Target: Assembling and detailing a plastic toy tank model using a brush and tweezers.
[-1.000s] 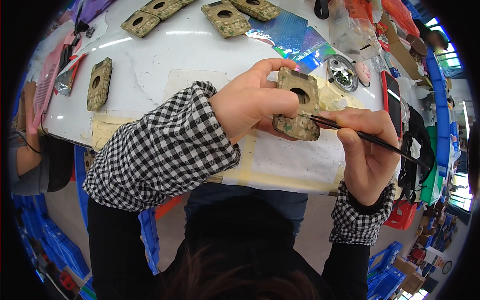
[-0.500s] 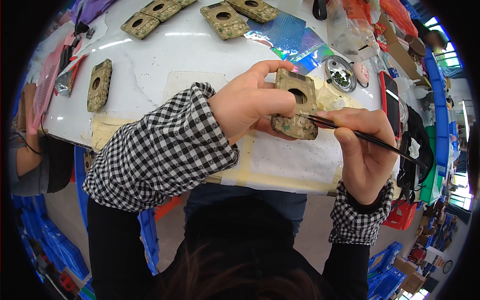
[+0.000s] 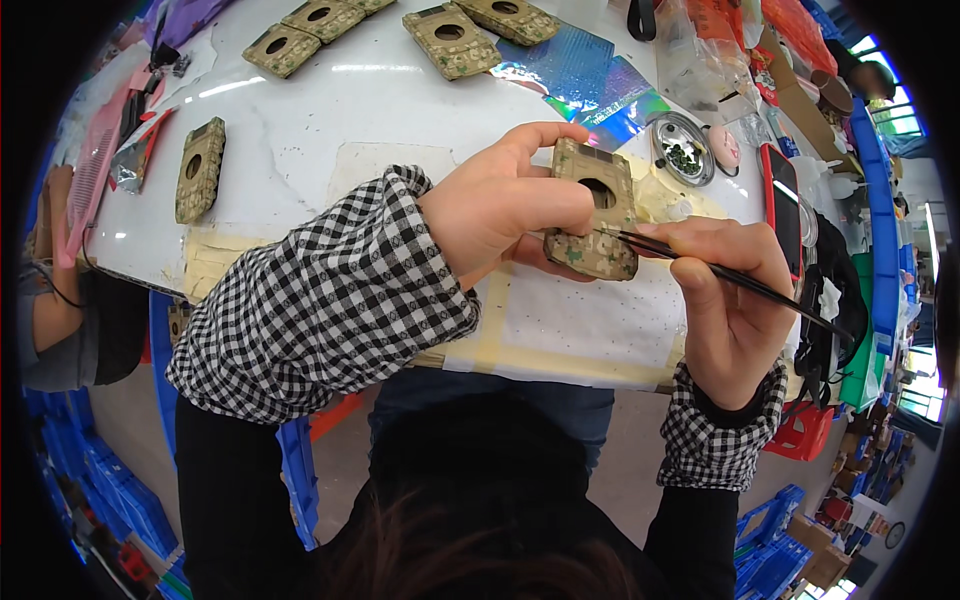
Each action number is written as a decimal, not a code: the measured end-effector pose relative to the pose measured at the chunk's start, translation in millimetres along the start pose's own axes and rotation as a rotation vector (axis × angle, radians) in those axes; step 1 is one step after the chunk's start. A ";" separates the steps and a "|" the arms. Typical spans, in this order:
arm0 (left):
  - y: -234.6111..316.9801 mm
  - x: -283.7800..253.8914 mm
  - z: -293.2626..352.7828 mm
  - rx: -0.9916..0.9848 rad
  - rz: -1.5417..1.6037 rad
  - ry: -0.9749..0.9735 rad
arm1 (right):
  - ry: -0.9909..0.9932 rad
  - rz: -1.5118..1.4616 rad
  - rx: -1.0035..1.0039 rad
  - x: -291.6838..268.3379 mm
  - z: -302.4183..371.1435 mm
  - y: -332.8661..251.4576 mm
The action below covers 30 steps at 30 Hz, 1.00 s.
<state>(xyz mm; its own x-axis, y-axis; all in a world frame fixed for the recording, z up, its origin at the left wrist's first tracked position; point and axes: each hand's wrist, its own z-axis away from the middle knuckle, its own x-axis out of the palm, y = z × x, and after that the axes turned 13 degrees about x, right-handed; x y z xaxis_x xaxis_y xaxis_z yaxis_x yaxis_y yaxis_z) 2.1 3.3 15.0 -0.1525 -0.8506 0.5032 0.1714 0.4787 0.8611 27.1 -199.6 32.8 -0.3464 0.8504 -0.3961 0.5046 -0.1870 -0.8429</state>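
Note:
My left hand (image 3: 520, 205) grips a camouflage-patterned toy tank hull (image 3: 592, 258) with a round hole in its top, holding it above the white paper. Between the fingers of my right hand (image 3: 735, 275) are black tweezers (image 3: 745, 284), their tips at the hull's surface close to my left fingertips. Whether the tips pinch a small part is too fine to make out. Beyond my right hand, a round clear dish (image 3: 683, 148) holds small dark green pieces.
Similar hulls (image 3: 450, 42) lie at the far side, and one (image 3: 200, 170) at the left. Iridescent sheets (image 3: 575, 75), a red-edged phone (image 3: 781, 205) and plastic bags (image 3: 705, 60) lie farther right. Dotted white paper (image 3: 590, 325) is taped along the near edge. Another person's arm (image 3: 55, 305) shows at left.
Almost nothing differs. The hull and both hands have shifted very slightly, with the tweezer tips still at the hull.

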 end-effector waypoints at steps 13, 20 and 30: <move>0.0 0.5 0.2 -0.002 -0.014 0.001 | 0.008 -0.015 0.007 1.2 0.4 -0.9; -1.2 0.5 0.3 0.006 0.001 0.006 | 0.008 0.009 0.006 1.1 0.4 -1.2; -0.1 0.0 0.5 -0.004 -0.015 0.000 | 0.003 -0.003 0.010 1.9 1.1 0.7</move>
<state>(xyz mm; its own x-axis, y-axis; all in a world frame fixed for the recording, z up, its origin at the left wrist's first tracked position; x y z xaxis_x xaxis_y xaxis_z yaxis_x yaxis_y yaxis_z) 1.6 3.4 14.9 -0.1555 -0.8577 0.4902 0.1726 0.4650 0.8683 25.9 -198.6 31.0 -0.3456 0.8524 -0.3925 0.4955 -0.1894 -0.8477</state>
